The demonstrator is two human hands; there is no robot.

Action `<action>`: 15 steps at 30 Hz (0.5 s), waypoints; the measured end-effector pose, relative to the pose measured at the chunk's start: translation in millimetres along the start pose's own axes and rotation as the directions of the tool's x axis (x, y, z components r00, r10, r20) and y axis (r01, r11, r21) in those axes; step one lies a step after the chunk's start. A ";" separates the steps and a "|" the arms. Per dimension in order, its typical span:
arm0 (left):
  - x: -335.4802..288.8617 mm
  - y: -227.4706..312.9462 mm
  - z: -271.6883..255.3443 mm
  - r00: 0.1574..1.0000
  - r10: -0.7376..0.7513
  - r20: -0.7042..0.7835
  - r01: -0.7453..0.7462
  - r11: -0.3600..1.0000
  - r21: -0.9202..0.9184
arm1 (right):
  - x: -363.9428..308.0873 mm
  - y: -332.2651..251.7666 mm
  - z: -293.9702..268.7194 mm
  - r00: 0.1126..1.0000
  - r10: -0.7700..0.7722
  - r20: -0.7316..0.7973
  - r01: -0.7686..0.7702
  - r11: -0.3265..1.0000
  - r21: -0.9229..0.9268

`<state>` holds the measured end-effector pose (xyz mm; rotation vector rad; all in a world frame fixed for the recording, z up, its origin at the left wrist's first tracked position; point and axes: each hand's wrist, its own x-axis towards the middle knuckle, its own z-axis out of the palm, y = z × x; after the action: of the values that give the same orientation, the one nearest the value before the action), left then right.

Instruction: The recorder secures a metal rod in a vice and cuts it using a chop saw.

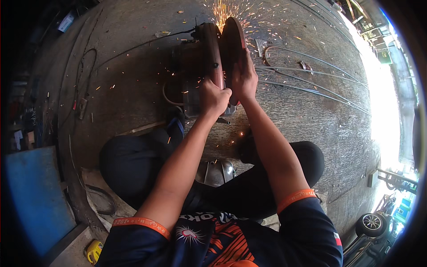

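Note:
Ahead of my crossed legs, a power cutting machine (191, 100) stands on the floor. My left hand (215, 98) is closed round the near end of its long reddish-brown bar (213, 58), which may be a guard. Just to the right, my right hand (244, 80) holds the near edge of a large brown round disc (234, 38), with its fingers stretched along the right side. The disc stands on edge beside the bar. Orange sparks (224, 15) spray from between their far ends; the contact point itself is hidden.
Long thin metal rods (311, 89) lie on the floor to the right. A dark cable (142, 44) runs leftward from the machine. Between my legs sits a shiny dark rounded object (216, 173). A blue panel (38, 196) and a yellow tape measure (94, 252) are at the left.

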<state>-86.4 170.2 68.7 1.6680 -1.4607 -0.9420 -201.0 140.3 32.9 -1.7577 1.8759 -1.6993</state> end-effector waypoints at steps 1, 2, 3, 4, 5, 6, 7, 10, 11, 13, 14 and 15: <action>0.1 -0.3 -0.1 0.999 0.032 0.000 -0.032 0.999 -0.022 | 0.2 -0.6 -0.3 1.000 -0.010 -0.006 0.010 1.000 -0.004; -0.1 -0.5 -0.3 0.999 0.050 0.002 -0.050 0.998 -0.041 | 0.2 -1.4 -0.6 1.000 -0.019 -0.012 0.019 1.000 -0.009; -0.5 -0.7 -0.5 0.998 0.064 -0.001 -0.064 0.997 -0.043 | 0.1 -2.1 -0.9 1.000 -0.019 -0.012 0.018 1.000 -0.008; -0.9 -0.8 -0.5 0.998 0.059 0.011 -0.058 0.997 -0.055 | -0.2 -2.8 -1.5 1.000 0.002 -0.002 -0.002 1.000 -0.012; -1.5 -0.9 -0.5 0.998 0.067 0.010 -0.066 0.995 -0.073 | -0.5 -3.1 -1.9 1.000 0.017 0.007 -0.017 1.000 -0.017; -1.5 -0.8 -0.4 0.998 0.053 0.023 -0.052 0.996 -0.067 | -0.7 -3.2 -2.1 1.000 0.022 0.008 -0.022 1.000 -0.017; -1.3 -0.8 -0.1 0.999 0.044 0.017 -0.043 0.997 -0.058 | -1.0 -2.9 -2.2 1.000 0.021 0.007 -0.020 0.999 -0.025; -0.6 -1.2 0.8 0.999 0.049 0.008 -0.049 0.996 -0.069 | -1.1 -0.3 -1.0 1.000 0.009 0.002 -0.009 1.000 -0.029; -0.3 -1.5 1.0 0.999 0.054 0.007 -0.053 0.995 -0.089 | -1.0 0.8 -0.2 1.000 0.000 -0.003 0.000 1.000 -0.026; 0.0 -2.2 1.4 0.999 0.053 -0.002 -0.053 0.994 -0.091 | -1.1 2.7 1.2 1.000 -0.006 -0.005 0.006 1.000 -0.018; 0.2 -2.5 1.6 0.999 0.050 -0.011 -0.051 0.993 -0.105 | -1.1 3.4 1.6 1.000 -0.012 -0.009 0.012 1.000 -0.014; 0.3 -2.9 1.8 0.999 0.041 -0.007 -0.042 0.995 -0.095 | -1.2 3.9 1.8 1.000 -0.013 -0.008 0.013 1.000 -0.013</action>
<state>-86.6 170.1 65.2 1.5646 -1.4195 -0.9683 -201.9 139.0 28.7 -1.7740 1.8873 -1.7052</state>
